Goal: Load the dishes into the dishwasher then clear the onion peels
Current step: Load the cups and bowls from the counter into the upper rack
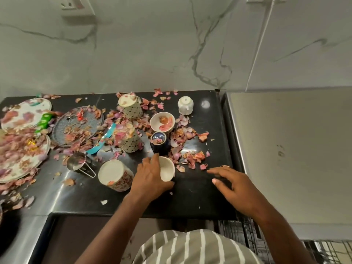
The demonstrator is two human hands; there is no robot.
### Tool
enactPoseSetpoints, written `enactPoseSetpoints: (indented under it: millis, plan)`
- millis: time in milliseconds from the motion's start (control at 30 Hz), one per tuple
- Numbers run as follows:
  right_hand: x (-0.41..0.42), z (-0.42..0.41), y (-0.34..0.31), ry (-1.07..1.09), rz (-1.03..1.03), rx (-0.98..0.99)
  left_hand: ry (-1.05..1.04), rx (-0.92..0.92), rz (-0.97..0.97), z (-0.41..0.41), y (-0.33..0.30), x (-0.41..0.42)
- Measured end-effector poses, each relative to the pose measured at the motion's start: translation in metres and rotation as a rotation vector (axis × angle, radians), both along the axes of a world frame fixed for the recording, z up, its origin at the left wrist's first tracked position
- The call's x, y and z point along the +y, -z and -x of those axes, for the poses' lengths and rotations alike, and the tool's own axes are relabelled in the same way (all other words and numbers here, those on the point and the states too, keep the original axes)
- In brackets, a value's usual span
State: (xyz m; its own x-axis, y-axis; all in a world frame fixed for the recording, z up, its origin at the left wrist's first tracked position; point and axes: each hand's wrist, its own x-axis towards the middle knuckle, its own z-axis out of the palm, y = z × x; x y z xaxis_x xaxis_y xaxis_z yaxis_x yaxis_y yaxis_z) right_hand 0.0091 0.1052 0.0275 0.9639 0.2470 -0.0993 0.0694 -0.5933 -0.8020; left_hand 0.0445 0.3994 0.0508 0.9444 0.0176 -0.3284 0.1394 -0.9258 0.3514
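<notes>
My left hand (150,178) is closed around a small white bowl (167,168) lying on its side near the front of the black counter (196,195). My right hand (234,183) hovers flat over the counter to the right, fingers spread, holding nothing. Onion peels (192,155) litter the counter. Close by are a floral cup (116,175) on its side, a dark blue cup (160,142), a white bowl with peels (162,122), two patterned cups (131,107) (129,140), a white mug (185,105) and a steel measuring cup (77,161).
Peel-covered plates (24,113) (21,159) and a grey plate (78,124) lie at the left. A teal strip (103,140) lies among the cups. The dishwasher top (289,145) adjoins the counter at the right, its wire rack (247,237) showing below. A sink (9,237) is at the lower left.
</notes>
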Motion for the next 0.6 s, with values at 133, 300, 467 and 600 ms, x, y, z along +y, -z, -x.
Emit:
enactPoseSetpoints:
  millis: [133, 300, 467, 600]
  plan:
    - [-0.005, 0.011, -0.001, 0.08, -0.019, -0.028, -0.447, 0.183, 1.14, 0.001, -0.015, -0.016]
    - [-0.014, 0.025, -0.005, 0.178, -0.096, -0.023, -0.801, 0.68, 2.014, 0.005, -0.028, -0.057]
    - [-0.022, 0.044, -0.015, 0.267, -0.136, -0.098, -0.638, 0.644, 1.77, 0.002, -0.028, -0.089]
    - [-0.028, 0.061, -0.029, 0.318, -0.15, -0.219, 0.136, 0.31, 0.986, -0.002, -0.017, -0.105]
